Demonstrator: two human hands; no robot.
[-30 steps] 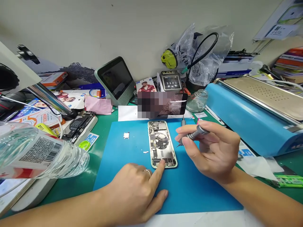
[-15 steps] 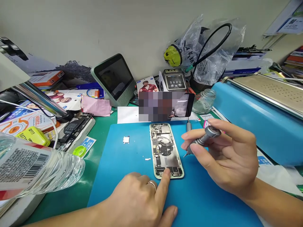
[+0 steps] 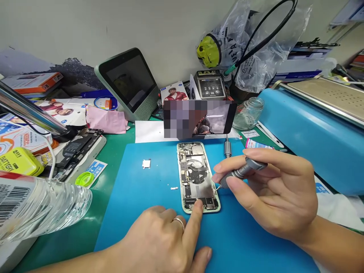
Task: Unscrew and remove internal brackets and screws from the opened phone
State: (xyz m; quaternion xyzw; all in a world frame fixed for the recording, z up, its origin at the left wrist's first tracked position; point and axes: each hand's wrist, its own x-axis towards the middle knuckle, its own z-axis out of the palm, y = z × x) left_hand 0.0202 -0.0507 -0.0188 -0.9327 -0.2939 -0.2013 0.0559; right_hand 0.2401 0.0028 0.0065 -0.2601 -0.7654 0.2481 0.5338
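An opened smartphone (image 3: 196, 182) lies on the blue mat with its inner parts bare. My left hand (image 3: 167, 239) rests at its near end, the index finger stretched out and pressing on the lower part; the thumb is apart and the other fingers are curled. In my right hand (image 3: 278, 185) is a small grey screwdriver (image 3: 241, 172), pinched between fingers and thumb. Its tip points down-left at the phone's right edge; whether it touches cannot be seen. A small metal plate (image 3: 146, 163) and a tiny bracket (image 3: 174, 188) lie left of the phone.
The blue mat (image 3: 127, 197) covers the bench. A second screwdriver (image 3: 227, 147) lies behind my right hand, below a propped phone (image 3: 216, 117) showing video. Left are a clear plastic bottle (image 3: 57, 208) and another phone body (image 3: 76, 151). A glass jar (image 3: 248, 113) and blue machine (image 3: 307, 140) stand right.
My right hand has brought the screwdriver tip slightly left, closer to the phone's right edge. My left finger stays on the phone. The camera view has shifted a little.
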